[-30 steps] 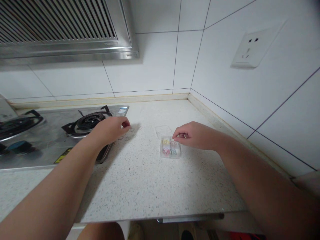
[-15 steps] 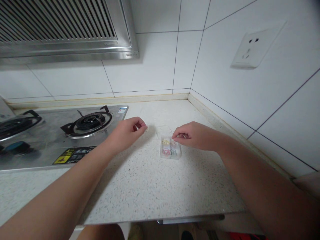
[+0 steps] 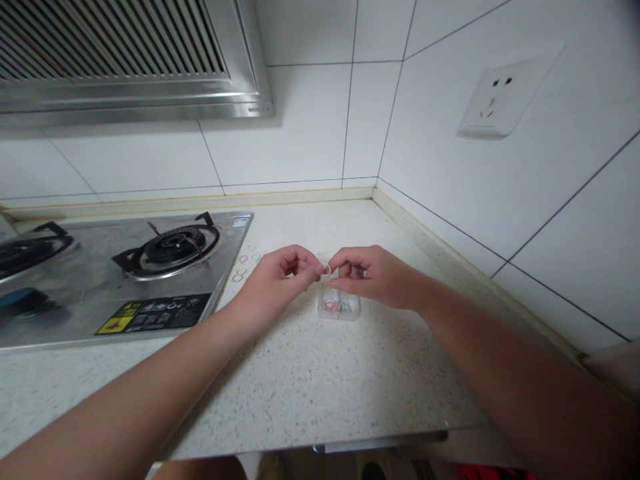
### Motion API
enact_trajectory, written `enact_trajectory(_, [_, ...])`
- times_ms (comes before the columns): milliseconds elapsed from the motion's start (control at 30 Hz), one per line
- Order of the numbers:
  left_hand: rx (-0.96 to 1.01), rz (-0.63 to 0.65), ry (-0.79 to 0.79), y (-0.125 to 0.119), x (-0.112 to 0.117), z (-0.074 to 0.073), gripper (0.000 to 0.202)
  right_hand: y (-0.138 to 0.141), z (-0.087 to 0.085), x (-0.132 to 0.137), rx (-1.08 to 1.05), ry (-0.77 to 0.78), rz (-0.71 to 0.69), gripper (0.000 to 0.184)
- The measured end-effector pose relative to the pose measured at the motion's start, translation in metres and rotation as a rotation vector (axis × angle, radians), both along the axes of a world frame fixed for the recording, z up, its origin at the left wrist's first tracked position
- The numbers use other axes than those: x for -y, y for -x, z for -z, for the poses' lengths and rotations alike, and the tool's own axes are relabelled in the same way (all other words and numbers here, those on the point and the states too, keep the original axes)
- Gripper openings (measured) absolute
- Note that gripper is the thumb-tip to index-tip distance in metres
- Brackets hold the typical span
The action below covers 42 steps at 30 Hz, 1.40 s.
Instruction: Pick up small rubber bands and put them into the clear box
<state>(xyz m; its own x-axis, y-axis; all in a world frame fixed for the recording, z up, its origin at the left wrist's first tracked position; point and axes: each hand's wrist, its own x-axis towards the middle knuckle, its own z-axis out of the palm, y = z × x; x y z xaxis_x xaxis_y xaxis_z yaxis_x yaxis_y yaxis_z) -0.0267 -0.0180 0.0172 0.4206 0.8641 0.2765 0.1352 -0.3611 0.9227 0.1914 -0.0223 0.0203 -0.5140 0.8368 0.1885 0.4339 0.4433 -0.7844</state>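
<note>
A small pale rubber band (image 3: pixel 327 269) is pinched between the thumb and forefinger of my left hand (image 3: pixel 287 273). Close on its right is my right hand (image 3: pixel 373 273), thumb and forefinger a little apart; whether a fingertip touches the band I cannot tell. Below both hands a clear plastic box (image 3: pixel 340 315) sits on the counter, partly covered by my right fingers. Its compartments hold pink bands (image 3: pixel 331 305), green bands (image 3: pixel 345 306) and some yellow ones. Several loose bands (image 3: pixel 243 259) lie on the counter left of my left hand.
The gas stove (image 3: pixel 175 247) with its black pan supports lies to the left, under a steel range hood (image 3: pixel 150 100). Tiled walls meet at the back corner, with a socket (image 3: pixel 495 97) on the right wall. The speckled counter (image 3: pixel 310 380) ends at the front edge.
My left hand has moved right with the pale band, meeting my right hand, which has shifted slightly left above the box. Loose bands by the stove, previously hidden, now show.
</note>
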Motion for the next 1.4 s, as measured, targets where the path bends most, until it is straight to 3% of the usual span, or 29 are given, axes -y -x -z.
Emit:
enact_trajectory(167, [0.022, 0.027, 0.032, -0.0031, 0.0042, -0.0002, 0.016, 0.003, -0.0014, 0.0012, -0.117, -0.001, 0.045, 0.034])
enact_trajectory(533, [0.038, 0.027, 0.039, -0.0038, 0.0067, -0.0006, 0.021, 0.0019, -0.0011, 0.0007, -0.148, -0.035, 0.109, 0.029])
enact_trajectory(1400, [0.016, 0.054, 0.078, -0.003, 0.0073, 0.0003, 0.026, 0.0031, -0.0044, 0.0037, -0.167, -0.021, 0.077, 0.036])
